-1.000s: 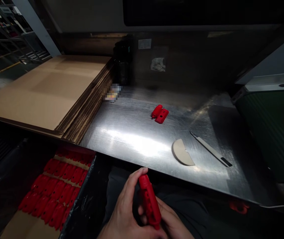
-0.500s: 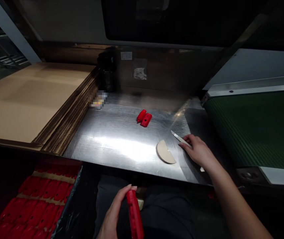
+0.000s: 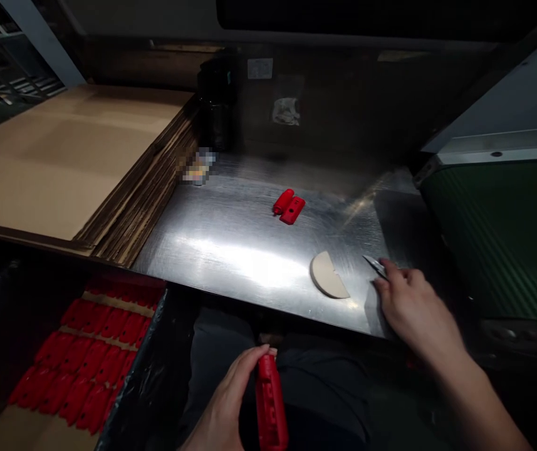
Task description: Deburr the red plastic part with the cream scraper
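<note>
My left hand [image 3: 224, 410] grips a long red plastic part [image 3: 271, 407] below the front edge of the steel table [image 3: 230, 244]. My right hand [image 3: 411, 307] lies on the table's right side, closed over the handle of a thin white knife [image 3: 374, 265]; only the blade tip shows past my fingers. A beige half-round piece [image 3: 327, 276] lies just left of that hand. Two small red parts [image 3: 289, 205] sit together further back, near the table's middle.
A stack of flat cardboard sheets [image 3: 75, 150] fills the left. Below it, a box lined with black plastic holds rows of red parts [image 3: 92, 357]. A green conveyor belt [image 3: 507, 232] runs along the right. A dark bottle [image 3: 215, 103] stands at the back.
My right hand left the red part, reached to the knife and drew it nearer the table's front edge. My left hand still holds the red part.
</note>
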A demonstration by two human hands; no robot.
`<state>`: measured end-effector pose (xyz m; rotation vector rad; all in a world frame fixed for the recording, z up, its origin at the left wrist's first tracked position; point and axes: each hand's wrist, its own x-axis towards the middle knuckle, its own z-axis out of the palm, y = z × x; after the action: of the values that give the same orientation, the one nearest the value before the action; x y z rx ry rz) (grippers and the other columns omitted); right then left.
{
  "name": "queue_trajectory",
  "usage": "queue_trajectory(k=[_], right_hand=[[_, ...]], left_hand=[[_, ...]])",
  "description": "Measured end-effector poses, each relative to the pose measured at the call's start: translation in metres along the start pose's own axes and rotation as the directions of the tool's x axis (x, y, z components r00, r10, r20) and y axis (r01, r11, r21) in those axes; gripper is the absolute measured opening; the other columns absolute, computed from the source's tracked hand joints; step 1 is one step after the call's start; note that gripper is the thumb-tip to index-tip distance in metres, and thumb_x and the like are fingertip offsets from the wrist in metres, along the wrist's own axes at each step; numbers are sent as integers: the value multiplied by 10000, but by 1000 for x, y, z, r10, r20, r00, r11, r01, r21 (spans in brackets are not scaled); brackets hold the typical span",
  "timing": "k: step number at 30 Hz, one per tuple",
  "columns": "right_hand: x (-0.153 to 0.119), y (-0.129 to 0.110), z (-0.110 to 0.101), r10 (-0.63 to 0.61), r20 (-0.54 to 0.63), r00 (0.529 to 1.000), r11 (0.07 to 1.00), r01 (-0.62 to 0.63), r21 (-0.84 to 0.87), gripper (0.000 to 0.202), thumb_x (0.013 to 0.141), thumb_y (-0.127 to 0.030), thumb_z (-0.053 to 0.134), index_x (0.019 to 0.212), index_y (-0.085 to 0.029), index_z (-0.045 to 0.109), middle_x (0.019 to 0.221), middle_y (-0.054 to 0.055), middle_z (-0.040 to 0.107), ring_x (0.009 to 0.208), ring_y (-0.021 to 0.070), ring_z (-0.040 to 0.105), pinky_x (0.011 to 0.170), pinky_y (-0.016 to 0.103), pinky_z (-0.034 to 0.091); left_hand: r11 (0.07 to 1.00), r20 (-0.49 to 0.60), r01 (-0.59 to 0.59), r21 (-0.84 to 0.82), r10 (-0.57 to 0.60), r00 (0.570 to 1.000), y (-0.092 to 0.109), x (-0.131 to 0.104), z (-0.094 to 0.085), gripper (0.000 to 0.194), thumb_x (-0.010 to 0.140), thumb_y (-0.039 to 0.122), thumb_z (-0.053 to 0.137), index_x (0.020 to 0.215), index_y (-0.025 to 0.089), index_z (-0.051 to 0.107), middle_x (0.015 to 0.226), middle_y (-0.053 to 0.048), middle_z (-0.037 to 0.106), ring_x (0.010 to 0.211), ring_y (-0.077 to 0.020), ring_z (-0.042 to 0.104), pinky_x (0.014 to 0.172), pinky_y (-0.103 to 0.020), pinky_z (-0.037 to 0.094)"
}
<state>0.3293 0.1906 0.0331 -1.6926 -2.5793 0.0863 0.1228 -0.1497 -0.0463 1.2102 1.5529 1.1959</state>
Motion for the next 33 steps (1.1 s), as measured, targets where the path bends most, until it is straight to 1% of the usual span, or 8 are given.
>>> queue_trajectory(k=[6,9,12,14,17,20,26,33], right_hand=[[-9,6,3,34,41,999,998,-36,44,623,1074,-493,199,1500,-185,533,1308,206,612,1110,431,664,735,489,512],[-20,5,-10,68,29,997,963,-74,260,452,1029,-556,319,1198,-229,582,1160,164,688,1008,381,695,741,463,521],[-44,-5,-24,7,209,978,845,-118,522,439,1004,-674,436,1099,-266,568,935,75,702,831,292,697,724,391,543],[-66,-19,-31,-157,351,923,770,-109,629,490,1010,-722,476,1183,-284,613,1021,64,735,900,272,717,777,354,562],[-99,-44,-39,-431,504,748,719,-53,693,459,1062,-680,458,1167,-306,701,1156,51,759,1059,265,718,906,324,553],[-119,-68,-43,-532,586,611,721,-37,692,443,1110,-620,407,1045,-319,726,1065,14,765,1033,243,709,915,308,532],[-125,-97,-48,-640,588,494,679,5,734,371,1152,-517,376,1110,-350,705,1139,-39,770,1004,207,711,904,325,469],[-133,-98,-41,-630,628,457,722,46,691,381,1160,-531,341,1183,-366,684,1144,-42,747,1013,209,691,918,353,421]], left_hand=[[998,-5,-55,29,55,998,-2,5,1,1376,575,287,1046,1703,357,261,1667,-148,501,1512,-409,518,1249,-520,466],[997,1,-62,37,62,998,0,4,0,1380,582,294,1039,1710,330,245,1677,-166,483,1515,-421,511,1254,-529,460],[999,6,-47,28,47,999,7,0,-4,1363,601,282,1025,1713,325,237,1694,-163,458,1540,-429,473,1263,-542,448],[1000,31,-9,8,9,999,16,-3,-7,1334,611,256,1021,1701,336,257,1689,-153,464,1551,-420,459,1270,-542,441],[1000,101,26,-14,-24,995,34,-4,-12,1277,628,188,1003,1673,369,291,1679,-130,465,1543,-391,476,1270,-520,450],[998,133,43,-34,-38,990,49,-7,-15,1230,669,175,986,1666,389,298,1708,-115,415,1562,-375,451,1283,-503,436],[996,170,73,-54,-62,983,55,-19,-13,1238,674,218,1002,1680,380,298,1681,-123,461,1545,-394,472,1288,-518,430],[998,150,70,-5,-69,986,59,-20,-11,1304,618,194,1034,1685,385,308,1666,-123,488,1516,-415,508,1260,-534,474]])
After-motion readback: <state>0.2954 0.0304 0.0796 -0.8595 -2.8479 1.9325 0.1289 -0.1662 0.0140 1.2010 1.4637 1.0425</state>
